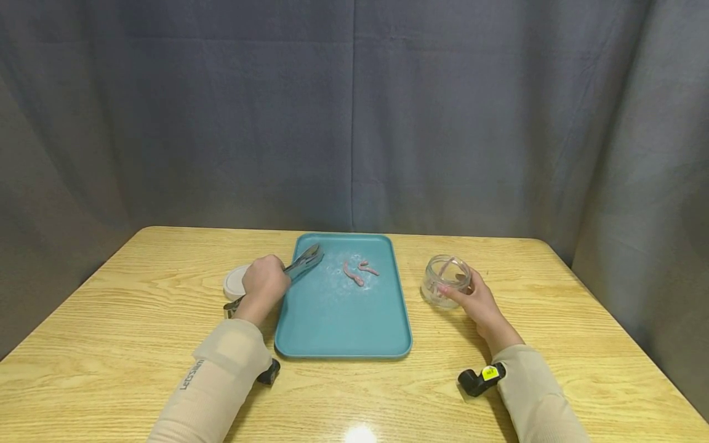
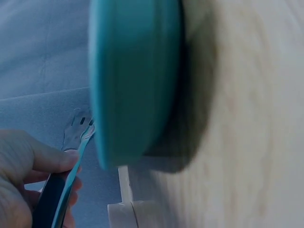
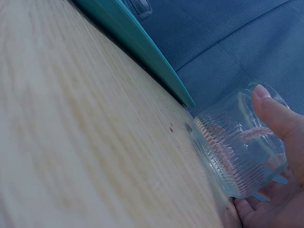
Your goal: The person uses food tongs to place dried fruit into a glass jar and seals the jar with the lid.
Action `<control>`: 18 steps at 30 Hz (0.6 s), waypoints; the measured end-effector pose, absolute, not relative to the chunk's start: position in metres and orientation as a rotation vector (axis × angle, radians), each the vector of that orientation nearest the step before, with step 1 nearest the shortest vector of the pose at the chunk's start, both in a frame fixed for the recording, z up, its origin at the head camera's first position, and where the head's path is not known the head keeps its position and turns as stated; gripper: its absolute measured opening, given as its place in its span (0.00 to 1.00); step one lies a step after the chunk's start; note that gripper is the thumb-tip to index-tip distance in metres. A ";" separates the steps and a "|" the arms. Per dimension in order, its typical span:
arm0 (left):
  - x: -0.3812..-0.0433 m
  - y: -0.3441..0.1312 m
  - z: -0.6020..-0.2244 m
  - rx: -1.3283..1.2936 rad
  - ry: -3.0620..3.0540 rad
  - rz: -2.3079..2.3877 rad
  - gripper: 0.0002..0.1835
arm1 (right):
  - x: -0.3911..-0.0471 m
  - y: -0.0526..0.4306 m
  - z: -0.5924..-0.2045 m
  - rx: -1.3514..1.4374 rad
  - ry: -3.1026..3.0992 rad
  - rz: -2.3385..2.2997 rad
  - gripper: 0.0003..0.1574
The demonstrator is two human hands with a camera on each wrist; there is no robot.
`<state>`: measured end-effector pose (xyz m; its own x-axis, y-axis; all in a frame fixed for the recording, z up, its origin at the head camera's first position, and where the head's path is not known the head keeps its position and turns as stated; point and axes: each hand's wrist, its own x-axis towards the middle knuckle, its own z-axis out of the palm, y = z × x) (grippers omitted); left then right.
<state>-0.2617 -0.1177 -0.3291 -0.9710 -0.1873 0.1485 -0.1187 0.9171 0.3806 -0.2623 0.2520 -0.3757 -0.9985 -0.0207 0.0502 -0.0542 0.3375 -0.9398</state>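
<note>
we see a grey cloth curtain [image 1: 354,123], softly creased with an upright seam, hanging behind a wooden table [image 1: 138,351] with streaky yellow grain. on it lies a flat teal tray [image 1: 343,332], oblong with rounded corners and a raised rim. beige knit sleeves [image 1: 218,369] cover our forearms. our left hand [image 1: 266,283] has its fingers curled around the dark handle of the tongs [image 1: 304,261], whose shiny, slotted metal ends reach over the tray's far left side. our right hand [image 1: 479,301] wraps its thumb and fingers, spread as wide as the glass, round the side of a clear jar [image 1: 434,296] to the right of the tray; the jar stands uncovered, its lower wall finely ribbed, with a thin pink piece leaning inside. a round white lid [image 1: 234,282] sits left of the tray, partly hidden by our left hand. two limp, bent pink strips [image 1: 354,275] lie near each other on the tray, amid a dusting of fine white powder [image 1: 332,271].
</note>
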 end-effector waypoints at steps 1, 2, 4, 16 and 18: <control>-0.262 -0.118 -0.329 0.230 -2.895 -0.565 0.08 | -0.262 0.252 -0.376 0.075 -2.542 1.793 0.56; -0.261 -0.118 -0.328 0.226 -2.892 -0.571 0.07 | -0.262 0.252 -0.376 0.076 -2.540 1.793 0.56; -0.261 -0.118 -0.326 0.222 -2.887 -0.586 0.07 | -0.263 0.252 -0.376 0.081 -2.536 1.796 0.56; -0.257 -0.114 -0.315 0.196 -2.842 -0.630 0.08 | -0.263 0.252 -0.376 0.084 -2.537 1.794 0.56; -0.257 -0.113 -0.313 0.192 -2.830 -0.648 0.08 | -0.263 0.253 -0.376 0.084 -2.539 1.793 0.56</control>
<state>-0.2573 -0.1129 -0.3132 -0.9646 -0.1779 0.1946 -0.0755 0.8936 0.4425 -0.2632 0.2528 -0.3764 -0.9980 -0.0258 0.0571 -0.0625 0.3337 -0.9406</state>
